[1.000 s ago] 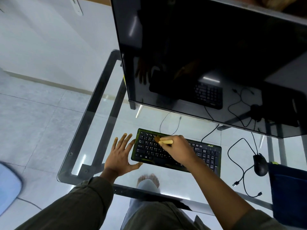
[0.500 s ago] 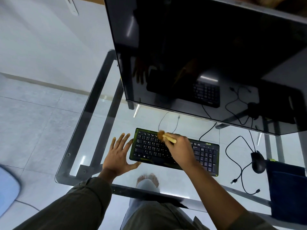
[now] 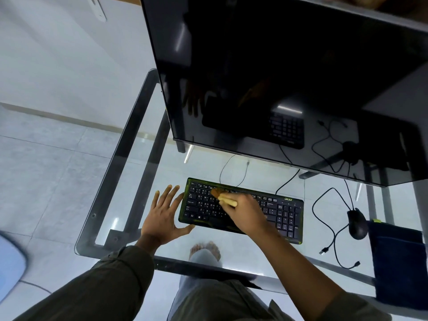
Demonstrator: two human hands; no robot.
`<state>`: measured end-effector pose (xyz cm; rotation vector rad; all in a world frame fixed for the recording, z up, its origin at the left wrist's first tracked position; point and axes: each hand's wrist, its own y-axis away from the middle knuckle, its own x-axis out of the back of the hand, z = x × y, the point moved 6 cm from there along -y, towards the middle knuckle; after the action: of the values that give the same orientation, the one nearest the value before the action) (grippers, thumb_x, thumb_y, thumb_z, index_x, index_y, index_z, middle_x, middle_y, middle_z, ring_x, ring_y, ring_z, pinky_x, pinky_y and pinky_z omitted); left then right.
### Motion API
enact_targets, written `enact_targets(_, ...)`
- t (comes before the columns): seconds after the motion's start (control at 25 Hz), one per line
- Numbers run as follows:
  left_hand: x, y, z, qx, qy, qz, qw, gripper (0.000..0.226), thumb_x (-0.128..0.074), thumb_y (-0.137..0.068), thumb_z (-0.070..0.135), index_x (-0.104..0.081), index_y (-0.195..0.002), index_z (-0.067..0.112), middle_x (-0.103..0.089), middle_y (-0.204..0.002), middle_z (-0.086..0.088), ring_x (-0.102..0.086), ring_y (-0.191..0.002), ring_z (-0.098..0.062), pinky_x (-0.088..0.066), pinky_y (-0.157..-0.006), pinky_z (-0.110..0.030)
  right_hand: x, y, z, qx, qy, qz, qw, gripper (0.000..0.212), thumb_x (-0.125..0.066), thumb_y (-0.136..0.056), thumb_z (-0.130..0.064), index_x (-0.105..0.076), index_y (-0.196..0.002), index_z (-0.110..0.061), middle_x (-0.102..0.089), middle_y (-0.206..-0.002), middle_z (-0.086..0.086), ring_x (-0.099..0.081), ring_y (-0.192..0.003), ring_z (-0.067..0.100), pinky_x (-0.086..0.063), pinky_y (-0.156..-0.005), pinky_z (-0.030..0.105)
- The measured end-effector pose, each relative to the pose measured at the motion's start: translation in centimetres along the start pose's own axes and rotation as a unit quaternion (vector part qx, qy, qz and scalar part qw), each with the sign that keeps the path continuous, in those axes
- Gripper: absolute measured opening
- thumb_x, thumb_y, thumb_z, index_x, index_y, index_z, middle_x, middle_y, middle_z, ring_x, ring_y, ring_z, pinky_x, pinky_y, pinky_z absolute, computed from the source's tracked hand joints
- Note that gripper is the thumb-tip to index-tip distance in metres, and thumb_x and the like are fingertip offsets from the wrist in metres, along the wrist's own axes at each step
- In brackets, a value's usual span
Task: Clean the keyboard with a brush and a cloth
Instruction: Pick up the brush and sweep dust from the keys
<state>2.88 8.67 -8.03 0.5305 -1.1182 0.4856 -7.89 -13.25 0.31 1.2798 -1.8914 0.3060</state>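
right hand [image 3: 245, 216] grips brush [image 3: 225, 198] on keyboard [image 3: 284, 214]; left hand [image 3: 162, 218] flat, fingers spread beside it.

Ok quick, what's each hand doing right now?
Left hand: open, fingers spread, at the left end of the keyboard.
Right hand: grips the brush, bristles on the keyboard.

text: "acer" | on: keyboard [image 3: 281, 210] top right edge | key legends: too small
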Motion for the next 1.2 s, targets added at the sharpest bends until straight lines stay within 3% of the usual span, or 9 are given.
enact_targets(0.16, 0.0, 0.0, 0.0, -0.001, 0.002, 0.005, 1.000, 0.101, -0.046, -0.077, 0.087, -0.031, -0.155, 0.025, -0.021, -0.167, -0.004, -0.007, -0.156, -0.023, -0.013, -0.125, -0.056, -0.2, 0.4, 0.2, 0.005, -0.008, -0.028, 1.000, 0.026, -0.070, -0.091, -0.030, -0.075, -0.115, -0.023, -0.077, -0.108, -0.007, -0.073, -0.083, 0.011, -0.061, -0.074, 0.033)
enact_targets(0.28, 0.0, 0.1, 0.0, 0.000, 0.004, 0.007, 1.000, 0.100, -0.046, -0.078, 0.086, -0.031, -0.155, 0.025, -0.021, -0.166, -0.004, -0.007, -0.156, -0.023, -0.013, -0.125, -0.057, 0.5, 0.4, 0.5, -0.008, -0.022, 0.010, 1.000, 0.024, -0.070, -0.091, -0.029, -0.076, -0.113, -0.022, -0.077, -0.108, -0.007, -0.073, -0.088, 0.011, -0.060, -0.079, 0.033)
enact_targets(0.52, -0.1, 0.0, -0.1, 0.003, 0.003, 0.000, 1.000, 0.101, -0.046, -0.077, 0.087, -0.030, -0.156, 0.025, -0.020, -0.167, -0.003, -0.006, -0.156, -0.023, -0.011, -0.125, -0.056, 0.6, 0.3, 0.5, -0.001, -0.011, -0.002, 1.000, 0.022, -0.069, -0.091, -0.032, -0.076, -0.111, -0.023, -0.078, -0.103, -0.006, -0.073, -0.083, 0.012, -0.060, -0.075, 0.036)
enact_targets(0.64, -0.1, 0.0, 0.0, 0.002, 0.003, -0.001, 1.000, 0.101, -0.046, -0.077, 0.087, -0.029, -0.156, 0.026, -0.019, -0.167, -0.003, -0.005, -0.156, -0.022, -0.011, -0.125, -0.055, 0.9, 0.0, 0.7, -0.015, -0.015, 0.006, 1.000, 0.025, -0.069, -0.091, -0.031, -0.075, -0.114, -0.023, -0.077, -0.107, -0.006, -0.071, -0.078, 0.008, -0.060, -0.075, 0.029)
enact_targets(0.72, -0.1, 0.0, 0.0, 0.004, 0.003, 0.000, 1.000, 0.101, -0.046, -0.077, 0.087, -0.029, -0.156, 0.026, -0.019, -0.167, -0.003, -0.006, -0.156, -0.022, -0.012, -0.125, -0.056, 0.2, 0.1, 0.4, -0.004, -0.010, -0.040, 0.999, 0.025, -0.070, -0.091, -0.032, -0.075, -0.114, -0.024, -0.077, -0.108, -0.006, -0.071, -0.078, 0.008, -0.060, -0.076, 0.030)
enact_targets(1.2, -0.3, -0.1, 0.0, 0.002, -0.001, -0.003, 1.000, 0.102, -0.047, -0.077, 0.087, -0.029, -0.156, 0.025, -0.018, -0.167, -0.003, -0.005, -0.156, -0.022, -0.013, -0.125, -0.056, -0.4, 2.3, 0.6, -0.002, -0.027, -0.030, 0.999, 0.024, -0.070, -0.090, -0.027, -0.075, -0.114, -0.022, -0.078, -0.101, -0.006, -0.071, -0.069, 0.009, -0.059, -0.062, 0.031)
